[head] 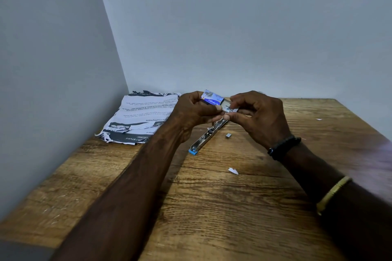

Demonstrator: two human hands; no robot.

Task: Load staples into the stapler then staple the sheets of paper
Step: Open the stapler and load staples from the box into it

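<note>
My left hand [197,110] grips a small blue staple box [212,98] held above the table. The box's inner tray is slid out to the right, and my right hand [256,114] pinches the staples [230,109] at its open end. Below my hands lies the stapler [209,135], opened out flat, its metal channel showing and its blue end pointing toward me. A stack of printed sheets of paper [137,118] with torn edges lies at the left, near the wall corner.
A short loose strip of staples [228,135] lies on the wooden table [212,207] right of the stapler. Small paper scraps [233,171] are scattered nearer me. Walls close off the left and back. The table's right edge runs diagonally.
</note>
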